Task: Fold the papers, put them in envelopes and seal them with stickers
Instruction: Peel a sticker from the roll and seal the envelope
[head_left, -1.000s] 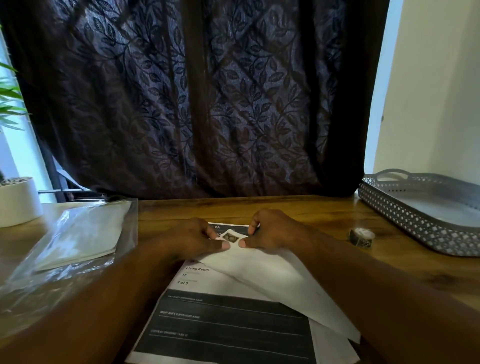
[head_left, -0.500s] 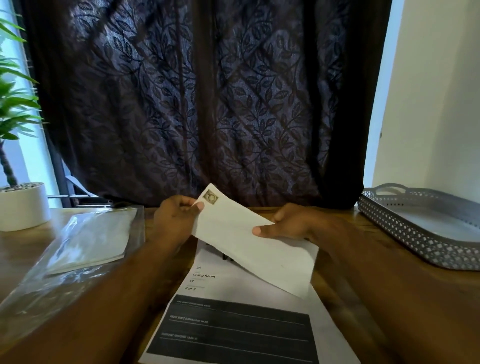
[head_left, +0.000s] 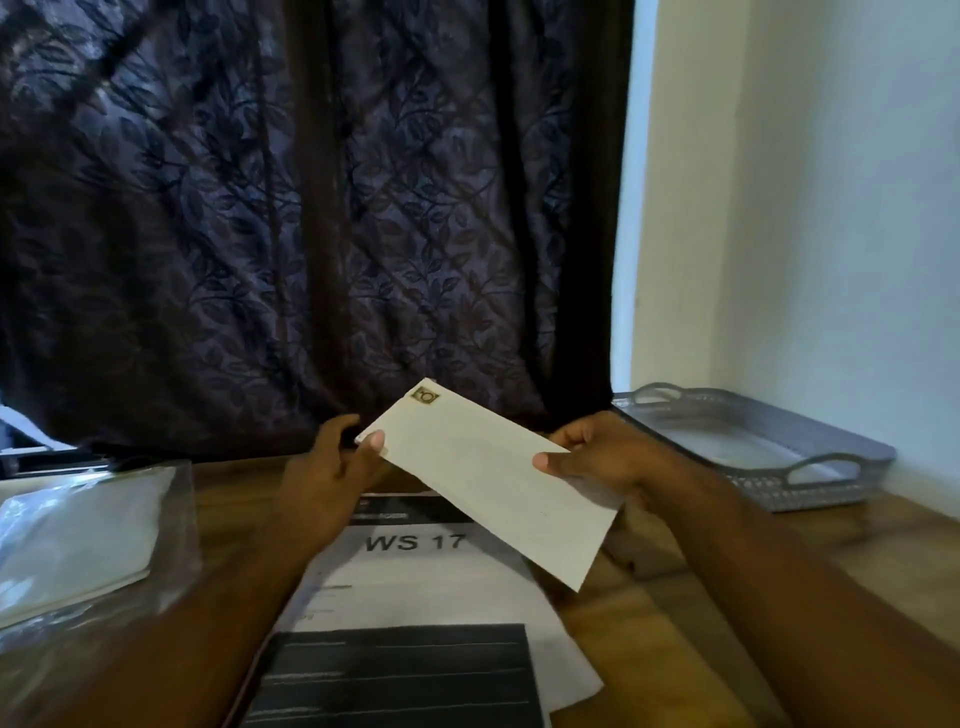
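I hold a white envelope in the air above the table, tilted, its far corner up. A small gold-brown sticker sits at that far corner. My left hand pinches the envelope's left edge with the thumb on top. My right hand grips its right long edge, thumb on the face. Under the envelope lie printed papers marked "WS 17" with black bands, flat on the wooden table.
A clear plastic bag of white envelopes lies at the left. A grey perforated tray with handles stands at the right by the wall. A dark leaf-patterned curtain hangs behind the table.
The envelope was pressed on the papers with both hands at the sticker; it has since been lifted off the table and carried a little to the right. The view has tilted up.
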